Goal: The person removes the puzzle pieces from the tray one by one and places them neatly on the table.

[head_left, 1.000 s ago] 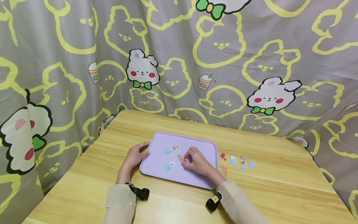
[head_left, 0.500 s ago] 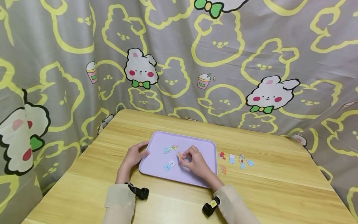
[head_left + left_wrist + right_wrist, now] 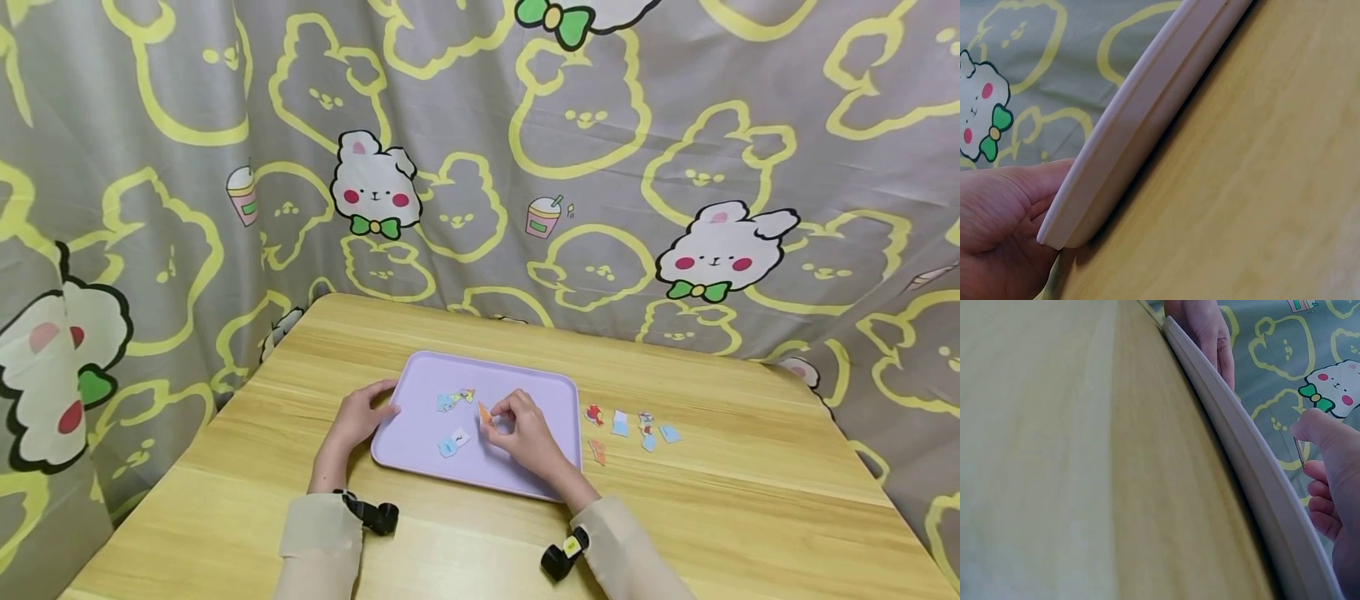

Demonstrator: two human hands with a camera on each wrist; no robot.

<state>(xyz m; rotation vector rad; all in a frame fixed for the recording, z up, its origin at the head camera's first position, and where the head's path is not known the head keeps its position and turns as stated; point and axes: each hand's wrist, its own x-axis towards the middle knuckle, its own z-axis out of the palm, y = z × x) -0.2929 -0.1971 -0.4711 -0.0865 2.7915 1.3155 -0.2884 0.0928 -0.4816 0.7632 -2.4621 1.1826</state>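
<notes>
A lilac tray (image 3: 491, 362) lies on the table. My left hand (image 3: 358, 421) holds its left edge, thumb over the rim; the left wrist view shows the thumb behind the tray wall (image 3: 1122, 125). Above the middle of the tray my right hand (image 3: 522, 432) pinches an orange puzzle piece (image 3: 483, 411) between thumb and fingers, tilted up. In the right wrist view the piece (image 3: 1299, 453) appears as a thin edge. Light-blue and yellow pieces (image 3: 455, 401) lie together on the tray, with blue-and-white pieces (image 3: 453, 443) nearer the front.
Right of the tray on the wooden table (image 3: 750, 483) lie a red piece (image 3: 593, 414), an orange piece (image 3: 597, 451), a white-and-blue piece (image 3: 619, 423), a blue piece (image 3: 669, 433) and a small column of pieces (image 3: 647, 425). A patterned curtain (image 3: 465, 100) surrounds the table.
The orange piece has been tilted up from lying low over the tray, with my right hand shifting only slightly. My left hand stays at the tray's edge. The head view drifts a little.
</notes>
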